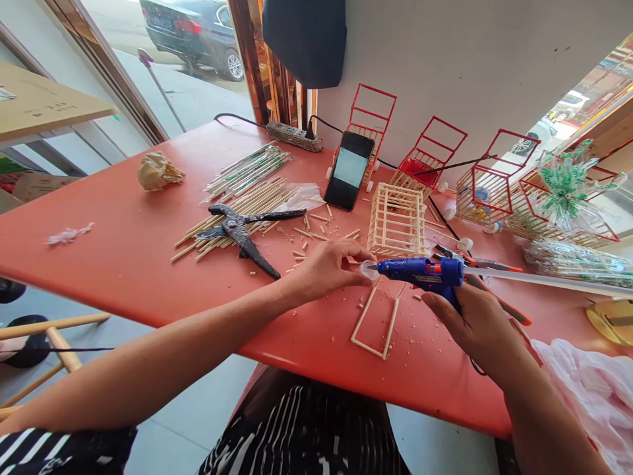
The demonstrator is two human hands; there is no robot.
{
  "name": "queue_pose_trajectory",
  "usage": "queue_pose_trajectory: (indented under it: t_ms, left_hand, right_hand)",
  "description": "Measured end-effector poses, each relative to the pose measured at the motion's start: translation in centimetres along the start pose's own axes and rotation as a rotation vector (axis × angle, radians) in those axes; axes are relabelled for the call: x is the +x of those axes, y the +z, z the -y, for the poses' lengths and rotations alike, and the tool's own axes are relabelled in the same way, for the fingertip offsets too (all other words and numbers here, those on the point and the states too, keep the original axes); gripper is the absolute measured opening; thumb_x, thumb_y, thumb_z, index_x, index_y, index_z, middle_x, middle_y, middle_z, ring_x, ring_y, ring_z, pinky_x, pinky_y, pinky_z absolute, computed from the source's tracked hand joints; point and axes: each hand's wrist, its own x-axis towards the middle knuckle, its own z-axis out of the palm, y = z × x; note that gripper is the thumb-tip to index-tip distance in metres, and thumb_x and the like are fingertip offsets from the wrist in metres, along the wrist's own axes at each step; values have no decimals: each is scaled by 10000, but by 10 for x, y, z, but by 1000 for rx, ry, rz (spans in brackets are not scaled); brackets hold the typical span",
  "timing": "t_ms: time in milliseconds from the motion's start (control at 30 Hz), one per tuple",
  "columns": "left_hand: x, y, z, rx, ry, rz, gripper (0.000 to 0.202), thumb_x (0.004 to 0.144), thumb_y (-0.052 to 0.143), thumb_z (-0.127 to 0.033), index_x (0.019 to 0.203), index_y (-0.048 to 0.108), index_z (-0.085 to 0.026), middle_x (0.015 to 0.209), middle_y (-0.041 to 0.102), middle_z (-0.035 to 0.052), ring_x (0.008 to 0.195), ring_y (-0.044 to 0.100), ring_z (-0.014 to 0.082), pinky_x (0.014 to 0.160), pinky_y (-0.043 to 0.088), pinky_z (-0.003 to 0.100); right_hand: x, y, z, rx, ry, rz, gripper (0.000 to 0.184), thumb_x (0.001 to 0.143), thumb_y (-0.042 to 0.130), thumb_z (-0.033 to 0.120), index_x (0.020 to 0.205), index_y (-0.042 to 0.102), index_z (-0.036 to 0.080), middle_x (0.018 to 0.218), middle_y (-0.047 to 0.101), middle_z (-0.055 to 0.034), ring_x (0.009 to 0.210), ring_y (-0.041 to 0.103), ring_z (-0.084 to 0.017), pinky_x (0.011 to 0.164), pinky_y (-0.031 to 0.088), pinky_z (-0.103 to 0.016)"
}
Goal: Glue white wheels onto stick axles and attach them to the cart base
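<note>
1. One left hand [331, 267] and one right hand [475, 320]: two in all.
2. One glue gun [420, 270].
3. One clear glue stick [544, 280].
4. One white disc [368, 269].
5. One plain stick cage [397, 218].
6. One flat stick frame [368, 349].
7. Red-framed carts [419, 170]: four, it seems, though flowery wrapping [566, 181] partly hides the last.
8. One pair of black shears [235, 229].
9. One phone [349, 171].
10. One power strip [294, 136].
11. One crumpled ball [158, 171].
12. One pale cloth [588, 382].
13. One pink scrap [69, 234].
14. One red table [123, 251].

The hot-glue gun [418, 269] is blue, the disc [366, 270] milky white, the tabletop [306, 343] coral red, the sticks [270, 198] pale tan, the cloth [588, 382] pale pink; the sleeve [64, 454] has black-and-white stripes.
</note>
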Motion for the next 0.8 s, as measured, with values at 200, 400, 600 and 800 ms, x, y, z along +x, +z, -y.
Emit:
queue_pose_trajectory:
  t_ms: [200,400,600,800]
  left_hand:
    - [-1,0,1,-9,-5,-24,256,726,812,-238,975,788,-183,992,791,21,869,663,162,741,468,246]
    - [0,-1,-1,-26,-20,-39,260,697,838,-246,946,791,-184,933,787,10,823,654,155,717,461,240]
    - [0,-2,-5,-47,-21,-31,228,701,835,-245,912,780,-179,905,780,7,806,658,154,704,461,240]
    - [-1,-2,-5,-20,-24,-29,249,706,844,-251,935,781,-176,922,780,7,806,652,149,718,451,244]
  right_hand:
    - [-2,0,-2,-32,-14,-6,568,980,420,689,663,540,233,574,552,-10,519,514,-173,504,397,-283]
    - [-3,-2,-2,-43,-16,1,539,990,448,644,638,502,239,569,535,-1,531,518,-168,493,387,-265]
    - [-4,0,-3,-35,-45,-6,530,987,466,632,625,470,246,545,498,8,511,485,-163,471,354,-268]
    - [-3,0,-2,-46,-66,-26,533,986,472,630,615,459,248,539,479,10,509,465,-163,478,344,-274]
